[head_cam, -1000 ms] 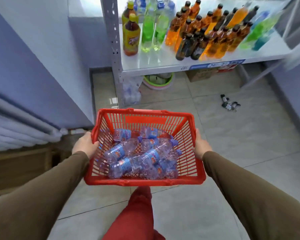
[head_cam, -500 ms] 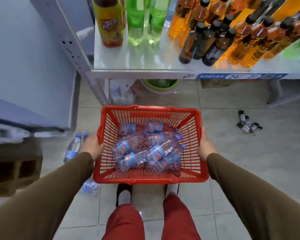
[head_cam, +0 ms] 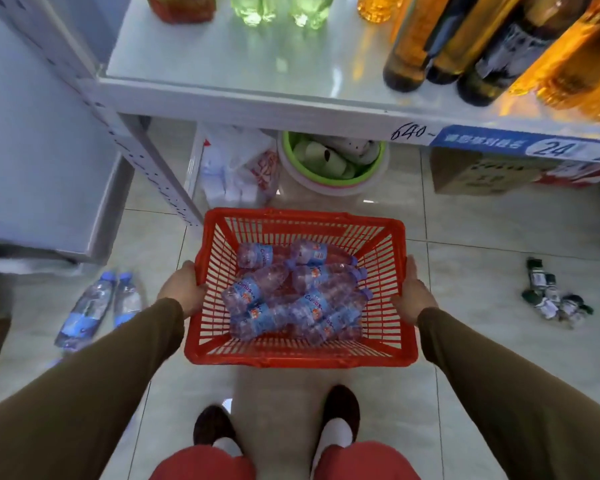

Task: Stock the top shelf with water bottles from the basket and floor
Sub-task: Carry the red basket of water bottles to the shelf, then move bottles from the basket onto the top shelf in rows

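Water bottles (head_cam: 291, 296) lie piled on their sides in the red basket (head_cam: 298, 358), which I carry level in front of me so nothing rolls out. My left hand (head_cam: 182, 291) grips its left wall, my right hand (head_cam: 414, 294) clamps the right wall, both closed on the basket. Two more bottles (head_cam: 97, 308) lie on the floor, near left. The shelf (head_cam: 257, 95) ahead already holds drinks; the top shelf isn't in view.
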Tool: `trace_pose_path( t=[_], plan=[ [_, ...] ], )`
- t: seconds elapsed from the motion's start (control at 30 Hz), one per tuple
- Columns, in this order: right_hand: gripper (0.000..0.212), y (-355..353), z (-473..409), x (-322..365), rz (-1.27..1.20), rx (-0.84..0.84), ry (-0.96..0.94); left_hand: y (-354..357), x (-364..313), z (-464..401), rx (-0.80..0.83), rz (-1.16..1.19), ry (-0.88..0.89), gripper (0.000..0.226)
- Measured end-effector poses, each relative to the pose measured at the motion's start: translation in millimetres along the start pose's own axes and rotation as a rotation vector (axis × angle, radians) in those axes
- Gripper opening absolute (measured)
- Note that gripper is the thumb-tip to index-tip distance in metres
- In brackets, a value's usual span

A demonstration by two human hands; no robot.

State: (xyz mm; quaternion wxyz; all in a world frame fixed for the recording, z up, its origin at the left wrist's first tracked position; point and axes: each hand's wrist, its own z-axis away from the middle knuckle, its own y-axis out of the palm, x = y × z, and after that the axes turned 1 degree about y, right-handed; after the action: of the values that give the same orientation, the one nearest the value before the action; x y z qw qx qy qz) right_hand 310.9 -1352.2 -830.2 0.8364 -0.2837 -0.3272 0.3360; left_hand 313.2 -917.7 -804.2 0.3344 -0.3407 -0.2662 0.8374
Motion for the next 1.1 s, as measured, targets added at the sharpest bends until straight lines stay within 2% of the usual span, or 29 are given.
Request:
trace_pose_path(
  t=[0.1, 0.27, 0.4, 0.5, 0.57, 0.63, 0.7, 0.77, 0.87, 0.97, 1.0, 1.1],
  plan=[
    [0.102, 7.8, -20.9, -1.0, -0.006, 0.026, -0.016, 9.7, 5.6, -12.8, 0.009, 0.001, -0.031, 0.042],
    [0.092, 10.0, -31.6, 2.4, -0.052, 0.009, -0.044, 14.6, 4.0, -25.6, -0.019, -0.008, -0.035, 0.043],
    [0.099, 16.3, -29.1, -1.3, -0.141, 0.015, 0.025, 21.0, 5.8, -24.8, -0.008, 0.023, -0.081, 0.046],
    [0.09, 23.9, -20.8, 3.6, 0.021, -0.057, 0.029, 28.7, 6.4, -19.3, -0.05, 0.067, -0.08, 0.051],
    [0.079, 32.8, -14.4, 8.2, 0.127, -0.234, -0.087, 38.7, 4.4, -17.6, -0.228, 0.012, 0.037, 0.062],
    [0.066, 42.9, -2.5, 19.5, 0.014, -0.329, -0.24, 53.1, -6.0, -14.3, -0.342, -0.134, 0.227, 0.075],
    [0.057, 63.7, 3.6, 27.4, -0.153, -0.331, -0.285, 71.9, -26.2, -12.9, -0.249, -0.15, 0.362, 0.078],
    [0.055, 81.6, 7.0, 34.1, -0.412, -0.242, -0.169, 97.5, -48.6, -13.2, -0.065, -0.102, 0.387, 0.077],
    [0.052, 104.4, -3.3, 35.6, -0.838, 0.021, 0.154, 133.4, -74.4, -20.9, 0.158, -0.042, 0.339, 0.076],
    [0.044, 124.3, -22.3, 32.2, -0.982, 0.147, 0.331, 156.7, -88.8, -31.9, 0.225, -0.052, 0.331, 0.076],
    [0.047, 132.5, -29.5, 30.5, -1.009, 0.161, 0.383, 161.6, -92.0, -35.7, 0.22, -0.086, 0.339, 0.075],
    [0.076, 154.3, -44.3, 31.6, -1.098, 0.188, 0.504, 167.0, -92.1, -50.5, 0.204, -0.133, 0.337, 0.069]
  ],
)
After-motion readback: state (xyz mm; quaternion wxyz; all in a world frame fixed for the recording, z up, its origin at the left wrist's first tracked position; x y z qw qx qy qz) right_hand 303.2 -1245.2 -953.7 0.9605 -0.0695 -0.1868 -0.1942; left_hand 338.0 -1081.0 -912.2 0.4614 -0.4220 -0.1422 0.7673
